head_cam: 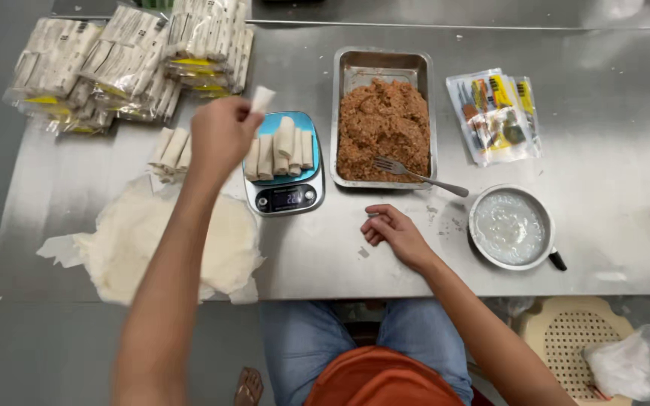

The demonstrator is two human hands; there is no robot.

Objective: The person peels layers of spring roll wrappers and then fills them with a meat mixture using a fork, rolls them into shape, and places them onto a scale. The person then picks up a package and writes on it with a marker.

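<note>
We see a pale wrapped roll (262, 98) pinched in the fingers of the left hand (221, 135), raised just above the far left corner of the blue kitchen scale (286, 194). On the scale lie several more rolls (280, 146) side by side. The right hand (393, 233) rests loosely curled on the steel table (603, 188), holding nothing, near the scale's right. Right of the scale stands a metal tray of brown filling (383, 128) with a fork (419, 174). Left of the scale lies a stack of round wrappers (167, 240); beyond it, bagged rolls (129, 64).
</note>
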